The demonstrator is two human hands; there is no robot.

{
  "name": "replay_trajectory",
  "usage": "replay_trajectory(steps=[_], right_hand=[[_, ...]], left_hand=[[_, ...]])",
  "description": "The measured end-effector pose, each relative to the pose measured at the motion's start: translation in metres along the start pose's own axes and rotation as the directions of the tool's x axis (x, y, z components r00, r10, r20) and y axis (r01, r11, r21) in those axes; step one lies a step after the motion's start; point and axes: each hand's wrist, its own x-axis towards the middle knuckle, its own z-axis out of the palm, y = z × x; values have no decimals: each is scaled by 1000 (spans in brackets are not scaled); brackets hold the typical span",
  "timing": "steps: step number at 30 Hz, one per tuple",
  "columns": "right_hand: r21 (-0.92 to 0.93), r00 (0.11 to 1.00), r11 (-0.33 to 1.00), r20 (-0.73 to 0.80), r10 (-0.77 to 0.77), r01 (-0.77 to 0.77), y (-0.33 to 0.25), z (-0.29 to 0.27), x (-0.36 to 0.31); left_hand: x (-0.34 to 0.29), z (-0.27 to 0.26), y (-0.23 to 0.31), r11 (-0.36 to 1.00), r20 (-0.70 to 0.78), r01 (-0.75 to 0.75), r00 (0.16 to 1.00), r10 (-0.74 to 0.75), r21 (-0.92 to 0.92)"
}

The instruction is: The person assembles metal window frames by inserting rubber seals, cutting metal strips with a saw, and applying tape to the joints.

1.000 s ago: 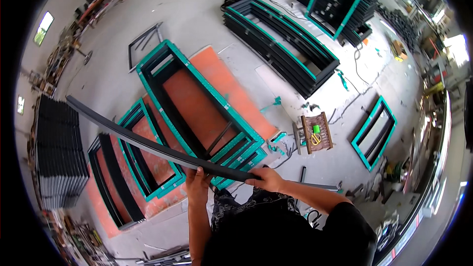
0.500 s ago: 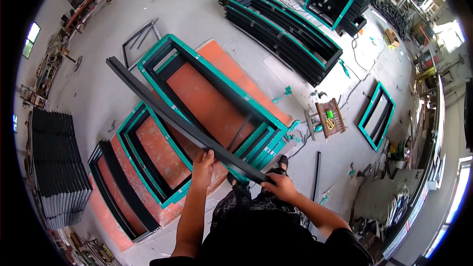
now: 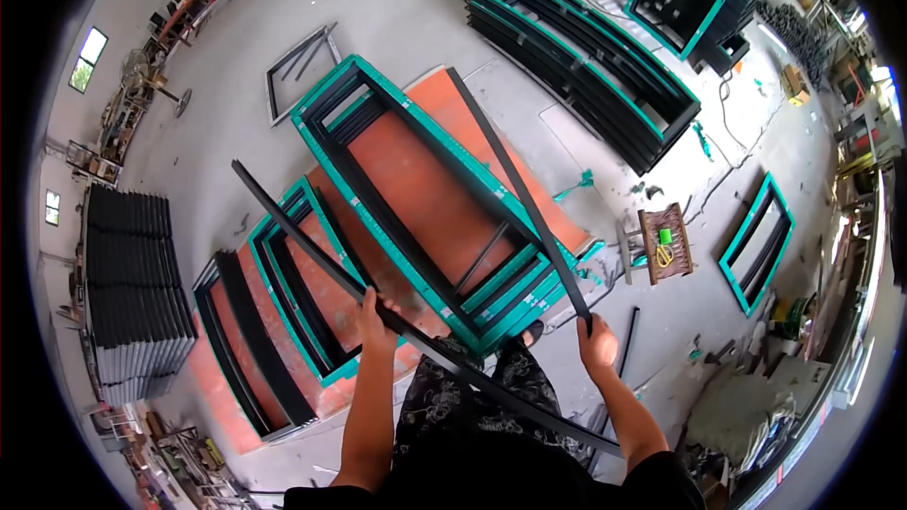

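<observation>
My left hand (image 3: 376, 319) is closed round a long black metal bar (image 3: 298, 234), which slopes from the upper left down past my thighs. In my right hand (image 3: 597, 345) is the lower end of a second long dark bar (image 3: 510, 173); it slants up and left over the right side of a large green-edged black frame (image 3: 355, 200). The two bars are apart from each other. That frame lies on a reddish board (image 3: 416, 165) in front of my feet. Left of it lie a smaller green-edged frame (image 3: 257, 260) and a black frame (image 3: 219, 331).
Stacked black frames (image 3: 567, 61) stand at the far right. A small stool (image 3: 675, 269) bears yellow scissors (image 3: 664, 255) and a green item. Farther right lies a green-edged frame (image 3: 732, 269). Black profiles (image 3: 128, 293) are piled at the left. A cable (image 3: 727, 109) trails over the floor.
Half a second ago both hands were on what looked like one bar. Now two bars are apart: my right hand has swung one to the right, while my left hand keeps the other.
</observation>
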Motion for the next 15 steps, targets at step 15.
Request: replay_trajectory(steps=[15], right_hand=[[-110, 997, 991, 22, 79, -76, 69, 237, 73]], left_hand=[[138, -15, -143, 884, 226, 430, 857, -464, 184]])
